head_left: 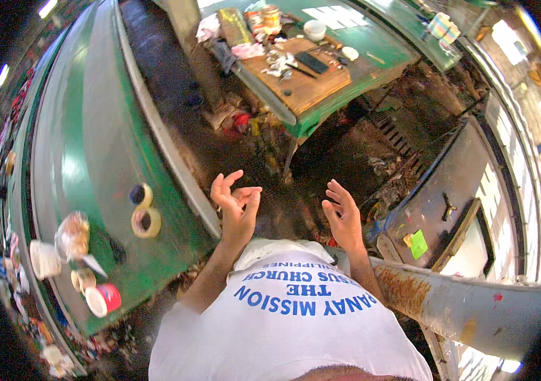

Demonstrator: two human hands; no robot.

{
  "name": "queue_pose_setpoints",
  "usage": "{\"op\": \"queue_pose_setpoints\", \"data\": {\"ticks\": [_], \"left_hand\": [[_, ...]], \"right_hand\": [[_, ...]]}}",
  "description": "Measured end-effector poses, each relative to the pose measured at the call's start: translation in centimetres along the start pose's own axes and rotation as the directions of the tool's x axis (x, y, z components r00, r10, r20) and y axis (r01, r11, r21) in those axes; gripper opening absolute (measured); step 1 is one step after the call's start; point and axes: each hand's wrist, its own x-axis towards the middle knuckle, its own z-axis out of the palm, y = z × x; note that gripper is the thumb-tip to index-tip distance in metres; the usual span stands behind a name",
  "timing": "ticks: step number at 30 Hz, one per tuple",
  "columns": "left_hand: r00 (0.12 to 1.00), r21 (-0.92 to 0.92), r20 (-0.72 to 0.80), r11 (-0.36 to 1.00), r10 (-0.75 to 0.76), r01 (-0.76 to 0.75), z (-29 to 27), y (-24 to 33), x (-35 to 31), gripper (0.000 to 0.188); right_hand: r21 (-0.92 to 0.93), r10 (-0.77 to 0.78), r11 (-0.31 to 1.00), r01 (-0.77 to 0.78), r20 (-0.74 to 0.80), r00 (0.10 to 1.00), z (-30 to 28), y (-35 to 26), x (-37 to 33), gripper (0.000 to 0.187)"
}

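Note:
Both of my hands are raised in front of my white shirt (pixel 283 330), with nothing in them. My left hand (pixel 237 206) has its fingers apart and partly curled, close to the edge of the green conveyor belt (pixel 92 152). My right hand (pixel 343 218) is held with its fingers stretched and the thumb apart, over the dark floor. On the belt to the left lie two tape rolls (pixel 146 222), a red and white tub (pixel 103 299), a white cup (pixel 46 259) and a clear plastic bag (pixel 72 235) with something brownish inside. Neither hand touches any of these.
Ahead stands a green table (pixel 372 60) with a brown board (pixel 315 86), a dark phone (pixel 311 61), jars (pixel 271 19) and rags. A rusty grey beam (pixel 454 305) runs at right, beside a grey panel with a green paper (pixel 417 244). Litter covers parts of the floor.

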Motion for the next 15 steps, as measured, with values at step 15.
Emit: {"op": "queue_pose_setpoints", "data": {"ticks": [15], "left_hand": [[0.792, 0.196, 0.599, 0.981, -0.119, -0.001, 8.4, -4.1, 15.0, 0.087]], "right_hand": [[0.247, -0.011, 0.969, -0.023, 0.136, 0.991, -2.0, -1.6, 22.6, 0.07]]}}
